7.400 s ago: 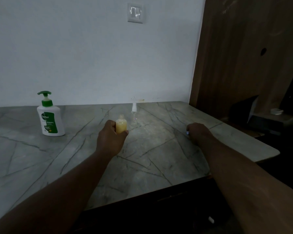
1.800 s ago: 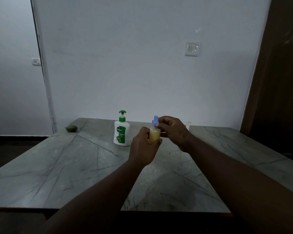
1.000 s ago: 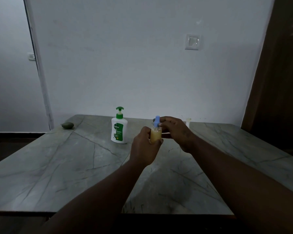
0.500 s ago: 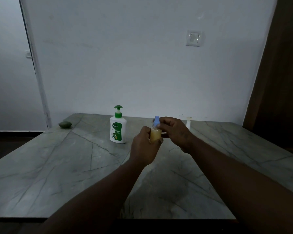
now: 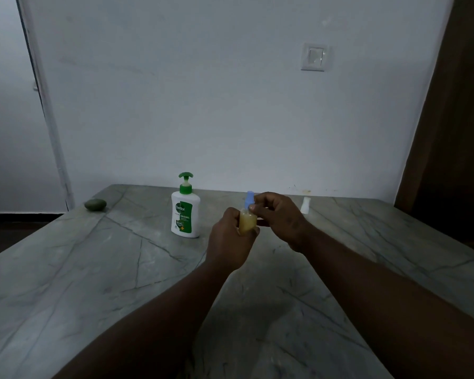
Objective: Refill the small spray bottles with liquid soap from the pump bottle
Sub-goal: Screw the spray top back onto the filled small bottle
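A marble table (image 5: 66, 283) bears a pump bottle (image 5: 185, 212), white cap (image 5: 305, 205) and green lump (image 5: 95, 205).

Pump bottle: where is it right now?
Head view: the pump bottle stands upright on the table, left of centre toward the far edge, just left of the left hand holding the small spray bottle.

Desk (image 5: 93, 269): grey-green marble pattern, crossed by thin dark veins. Pump bottle (image 5: 185, 217): white body, green pump head and collar, green label printed with white lettering. Spray bottle (image 5: 247, 222): yellow liquid is seen through the clear wall; spray top (image 5: 249, 199) is light blue. Small cap-like piece (image 5: 306, 205): white. Oval lump (image 5: 95, 205): dark green. Wall (image 5: 203, 105): pale grey-white; switch plate (image 5: 314, 57): white. Side panel (image 5: 454, 132): brown wood.
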